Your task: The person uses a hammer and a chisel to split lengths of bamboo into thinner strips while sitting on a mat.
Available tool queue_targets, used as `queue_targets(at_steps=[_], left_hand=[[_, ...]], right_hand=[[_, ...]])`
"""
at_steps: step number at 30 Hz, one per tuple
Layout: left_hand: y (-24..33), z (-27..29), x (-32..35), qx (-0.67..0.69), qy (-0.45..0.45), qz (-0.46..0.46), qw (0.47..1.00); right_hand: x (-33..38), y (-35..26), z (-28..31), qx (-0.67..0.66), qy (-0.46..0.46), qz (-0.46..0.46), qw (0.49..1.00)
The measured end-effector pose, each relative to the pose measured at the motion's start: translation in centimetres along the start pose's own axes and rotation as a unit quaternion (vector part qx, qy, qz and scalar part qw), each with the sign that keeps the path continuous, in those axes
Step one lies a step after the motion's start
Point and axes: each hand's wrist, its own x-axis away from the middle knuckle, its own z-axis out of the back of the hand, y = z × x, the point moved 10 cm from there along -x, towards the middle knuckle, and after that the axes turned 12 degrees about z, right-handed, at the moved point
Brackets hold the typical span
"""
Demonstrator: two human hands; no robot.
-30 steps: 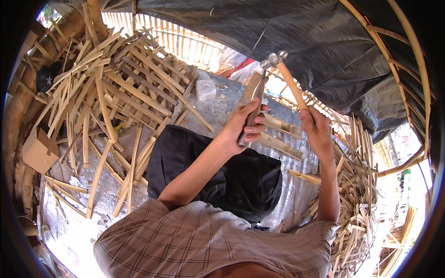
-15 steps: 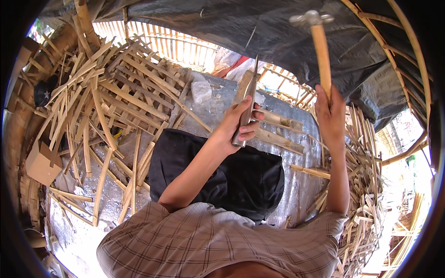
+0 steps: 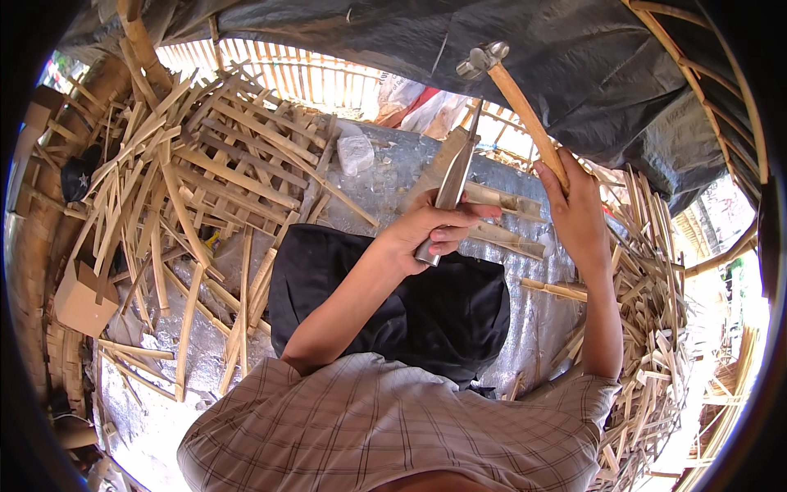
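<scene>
Hammer raised over blade

Right grip [image 3: 580, 215] clenched the hammer [image 3: 515, 97] handle; left grip [image 3: 430, 231] clasped the blade [image 3: 450, 190] upright.

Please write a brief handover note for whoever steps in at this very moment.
Left hand: closed around a metal blade, held upright against a bamboo piece.
Right hand: grips a wooden-handled hammer, head raised above the blade.
Around: split bamboo strips piled on the left, more at right; cardboard box far left.
Done: many strips already cut.
Left: the held piece looks not yet split through.
</scene>
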Motion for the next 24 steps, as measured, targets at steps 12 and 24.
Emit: queue_targets(at_steps=[12, 24], left_hand=[[1.2, 0.6, 0.5, 0.014, 0.037, -0.031, 0.999], [1.1, 0.4, 0.5, 0.022, 0.001, -0.035, 0.999]], right_hand=[[1.0, 3.0, -2.0, -0.007, -0.035, -0.011, 0.999], [0.5, 4.1, -1.4, -0.085, 0.025, -0.037, 0.995]])
